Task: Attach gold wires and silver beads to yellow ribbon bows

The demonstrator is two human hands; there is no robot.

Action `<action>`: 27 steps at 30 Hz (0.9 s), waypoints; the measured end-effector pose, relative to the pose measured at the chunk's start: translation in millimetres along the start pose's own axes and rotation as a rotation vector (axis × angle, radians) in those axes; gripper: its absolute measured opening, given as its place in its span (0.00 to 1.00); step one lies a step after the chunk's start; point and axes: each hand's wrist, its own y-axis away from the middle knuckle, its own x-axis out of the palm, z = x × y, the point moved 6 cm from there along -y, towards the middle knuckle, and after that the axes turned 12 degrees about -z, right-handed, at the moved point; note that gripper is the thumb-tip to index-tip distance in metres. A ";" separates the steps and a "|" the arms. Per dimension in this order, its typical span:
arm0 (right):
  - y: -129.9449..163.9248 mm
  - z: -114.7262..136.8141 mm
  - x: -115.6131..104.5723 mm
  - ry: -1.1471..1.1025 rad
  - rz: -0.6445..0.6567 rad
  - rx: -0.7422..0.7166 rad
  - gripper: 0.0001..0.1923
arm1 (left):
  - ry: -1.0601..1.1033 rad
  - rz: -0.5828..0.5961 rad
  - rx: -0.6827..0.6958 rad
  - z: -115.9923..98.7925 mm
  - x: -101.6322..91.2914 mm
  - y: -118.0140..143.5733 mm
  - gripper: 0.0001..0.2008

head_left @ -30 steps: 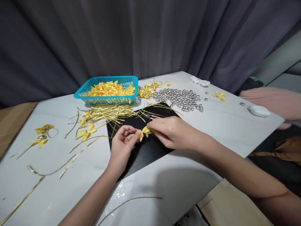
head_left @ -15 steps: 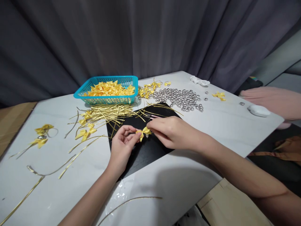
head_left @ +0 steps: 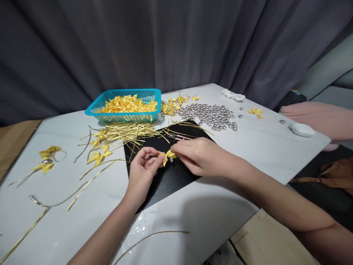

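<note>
A small yellow ribbon bow point(head_left: 167, 156) with a tiny silver bead under it is pinched between both hands over a black mat point(head_left: 168, 173). My left hand point(head_left: 143, 171) grips its left side with thumb and fingertips. My right hand point(head_left: 197, 154) holds its right side from above. Just behind my hands lies a loose bundle of gold wire ties point(head_left: 125, 133), and a pink-handled tool point(head_left: 180, 137) rests on the mat.
A teal basket point(head_left: 96, 109) full of yellow bows stands at the back. Silver beads point(head_left: 213, 116) are spread to its right. Finished bows point(head_left: 47, 159) and gold strips lie at the left. A white object point(head_left: 300, 129) sits near the table's right edge.
Both hands stay on the bow with only slight finger motion. The view has shifted a little, so everything sits slightly left and higher.
</note>
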 end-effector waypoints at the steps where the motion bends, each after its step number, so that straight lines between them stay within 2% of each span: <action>1: 0.1 0.5 0.4 0.005 0.000 -0.003 0.07 | 0.002 0.001 0.002 -0.2 -0.1 0.0 0.15; 14: 3.2 7.3 9.6 0.085 0.075 -0.018 0.08 | 0.009 0.018 0.047 -3.1 0.5 2.9 0.15; 21: 2.7 2.7 12.5 0.023 0.001 0.012 0.08 | -0.012 0.007 0.108 -4.7 -1.8 4.4 0.17; 27: -1.4 -10.1 17.1 -0.106 -0.039 0.116 0.08 | -0.018 -0.048 0.186 -10.0 -1.6 4.6 0.15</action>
